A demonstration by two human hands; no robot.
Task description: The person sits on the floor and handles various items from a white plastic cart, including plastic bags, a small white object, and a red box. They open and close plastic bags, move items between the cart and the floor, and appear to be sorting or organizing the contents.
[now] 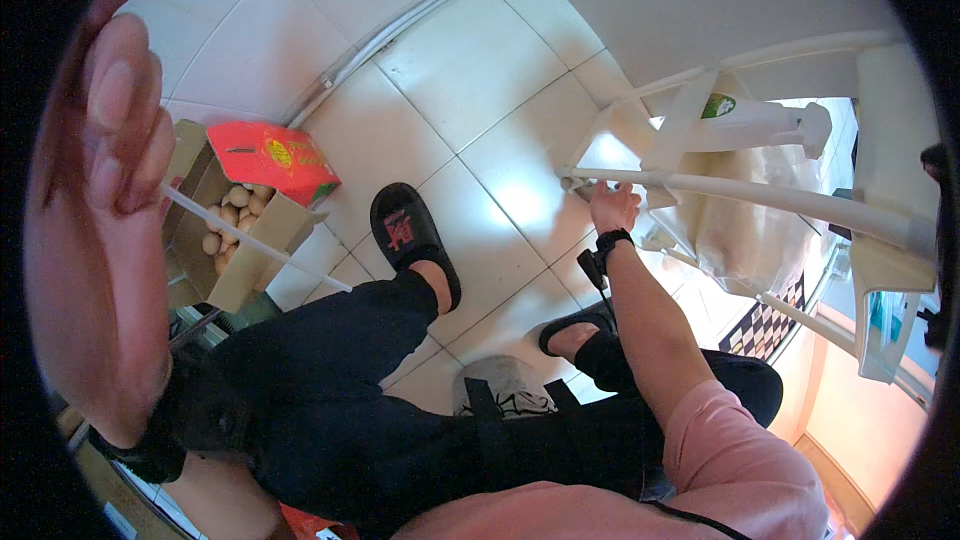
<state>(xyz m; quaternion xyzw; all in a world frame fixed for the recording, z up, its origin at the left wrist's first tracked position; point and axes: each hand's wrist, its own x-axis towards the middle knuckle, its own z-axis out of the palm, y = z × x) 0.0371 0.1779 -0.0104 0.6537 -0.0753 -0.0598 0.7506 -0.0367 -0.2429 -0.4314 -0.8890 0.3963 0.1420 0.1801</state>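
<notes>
My left hand [124, 112] is raised close to the camera at the far left, fingers curled around a thin white stick [255, 244] that slants down towards my knee. My right hand [615, 206] reaches low at the foot of a white rack [757, 199], its fingers at the end of a pole near the floor; whether they grip it is not clear. A clear plastic bag [757, 232] with pale contents sits in the rack, beside a white plastic packet [750, 124] with a green label. I wear a black band on each wrist.
An open cardboard box [232, 270] with a red flap holds several eggs [238, 196] at the left. My feet, in black slippers [405, 229], rest on the tiled floor [480, 187]. A grey round object [506, 382] lies below my seat. Walls stand beyond.
</notes>
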